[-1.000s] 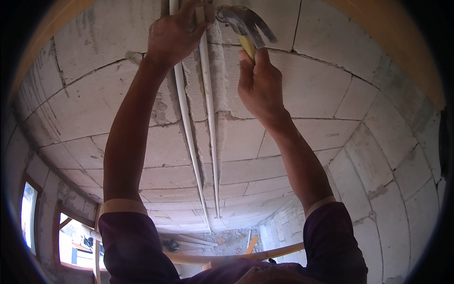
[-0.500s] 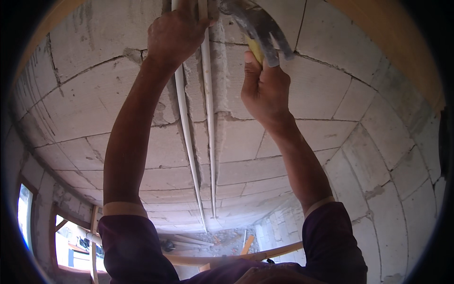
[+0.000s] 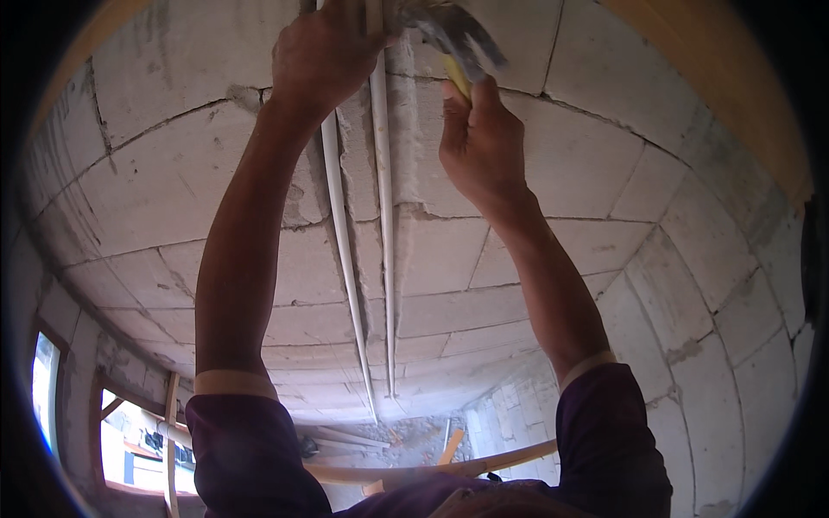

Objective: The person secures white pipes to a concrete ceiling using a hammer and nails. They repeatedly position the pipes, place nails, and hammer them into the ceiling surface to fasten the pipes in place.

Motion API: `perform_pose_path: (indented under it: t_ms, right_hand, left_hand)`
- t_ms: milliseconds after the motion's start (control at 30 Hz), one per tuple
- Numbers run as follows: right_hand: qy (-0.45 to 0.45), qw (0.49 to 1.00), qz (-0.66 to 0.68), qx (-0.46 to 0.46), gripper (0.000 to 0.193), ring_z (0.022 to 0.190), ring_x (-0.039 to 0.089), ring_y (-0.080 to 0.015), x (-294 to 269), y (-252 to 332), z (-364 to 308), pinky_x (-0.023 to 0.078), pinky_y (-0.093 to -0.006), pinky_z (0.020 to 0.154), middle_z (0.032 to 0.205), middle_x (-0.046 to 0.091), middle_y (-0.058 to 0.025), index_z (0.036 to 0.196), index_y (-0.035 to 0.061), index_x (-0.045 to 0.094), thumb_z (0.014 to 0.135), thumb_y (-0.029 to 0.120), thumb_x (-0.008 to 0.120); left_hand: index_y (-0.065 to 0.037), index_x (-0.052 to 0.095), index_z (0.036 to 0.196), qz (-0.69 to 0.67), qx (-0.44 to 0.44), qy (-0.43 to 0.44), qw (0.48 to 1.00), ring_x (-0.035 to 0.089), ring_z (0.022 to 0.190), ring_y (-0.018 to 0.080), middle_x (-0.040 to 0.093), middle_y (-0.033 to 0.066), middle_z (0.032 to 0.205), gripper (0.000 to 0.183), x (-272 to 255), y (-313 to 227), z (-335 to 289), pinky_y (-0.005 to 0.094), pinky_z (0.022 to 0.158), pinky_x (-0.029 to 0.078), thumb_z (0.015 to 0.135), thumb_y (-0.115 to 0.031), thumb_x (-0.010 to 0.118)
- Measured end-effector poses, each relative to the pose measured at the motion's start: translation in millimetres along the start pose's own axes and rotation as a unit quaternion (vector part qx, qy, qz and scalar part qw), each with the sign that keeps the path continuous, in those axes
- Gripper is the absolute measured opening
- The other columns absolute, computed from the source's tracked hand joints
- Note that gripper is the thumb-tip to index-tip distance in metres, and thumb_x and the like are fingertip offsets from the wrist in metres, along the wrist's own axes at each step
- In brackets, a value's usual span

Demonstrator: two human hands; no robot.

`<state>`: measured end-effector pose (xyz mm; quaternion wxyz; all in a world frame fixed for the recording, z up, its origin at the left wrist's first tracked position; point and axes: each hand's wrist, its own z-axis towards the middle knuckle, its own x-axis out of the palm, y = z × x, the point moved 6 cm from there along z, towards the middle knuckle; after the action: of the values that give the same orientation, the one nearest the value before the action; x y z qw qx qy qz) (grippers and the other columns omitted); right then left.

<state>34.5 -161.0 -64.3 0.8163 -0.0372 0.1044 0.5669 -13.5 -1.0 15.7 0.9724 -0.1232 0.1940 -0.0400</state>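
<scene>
My right hand [image 3: 485, 151] grips a claw hammer [image 3: 455, 34] by its yellow handle, thumb laid along it. The dark metal head is blurred, its forked claw turned outward and its striking end close to the wall beside the pipes. My left hand [image 3: 324, 60] is closed at the two white pipes [image 3: 380, 147], its thumb lying across the right one. Its fingertips are partly hidden near the top edge, and I cannot make out what they hold. Both pipes run along grooves cut into the pale block wall [image 3: 484, 186].
Wooden beams [image 3: 725, 78] cross the upper corners. A curved wooden rail [image 3: 484, 464] is low in front of my body. Rubble [image 3: 414, 440] and boards cover part of the floor. Window openings [image 3: 142, 445] with a wooden post [image 3: 171, 432] are at the lower left.
The hammer head has swung up and left, closer to the pipes and my left hand. My right hand has tilted slightly with it. My left hand stays at the pipes, shifted very little.
</scene>
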Motion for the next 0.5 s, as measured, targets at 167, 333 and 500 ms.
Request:
perform_pose_path:
  t_ms: [167, 333, 500]
  right_hand:
    - [0.029, 1.0, -0.011, 0.002, 0.015, 0.059, 0.064, -0.0287, 7.3, -4.4, 1.2, 0.05, -0.0367, 0.052, 0.069, 0.061, -0.0158, 0.104, 0.0013, 0.049, 0.094, 0.013, 0.054]
    - [0.04, 0.99, 0.039, 0.132, 0.015, 0.066, 0.065, -0.0375, -9.5, -9.8, -1.9, 0.052, -0.0434, 0.056, 0.075, 0.063, -0.0193, 0.102, 0.0007, 0.048, 0.093, 0.011, 0.054]
    - [0.049, 0.993, 0.031, 0.1, 0.018, 0.063, 0.065, -0.0377, -5.5, -12.8, -12.3, 0.051, -0.0441, 0.054, 0.074, 0.062, -0.02, 0.106, -0.0003, 0.047, 0.093, 0.01, 0.052]
  left_hand:
    - [-0.007, 0.05, 0.128, -0.009, 0.03, -0.042, 0.999, 0.063, 0.093, 0.0414, 0.065, 0.0242, 0.102, 0.06, -4.2, -5.2, -2.2, 0.0492, 0.082, 0.05, 0.079, -0.034, 0.072]
    - [-0.009, 0.046, 0.133, -0.036, 0.0, 0.047, 0.998, 0.063, 0.086, 0.0352, 0.064, 0.0197, 0.094, 0.062, -7.4, -9.3, -3.4, 0.0447, 0.079, 0.051, 0.081, -0.031, 0.071]
    - [-0.01, 0.049, 0.131, -0.038, 0.014, 0.041, 0.998, 0.069, 0.063, 0.0257, 0.068, 0.012, 0.074, 0.059, 4.4, 1.3, 1.6, 0.0392, 0.067, 0.055, 0.08, -0.027, 0.073]
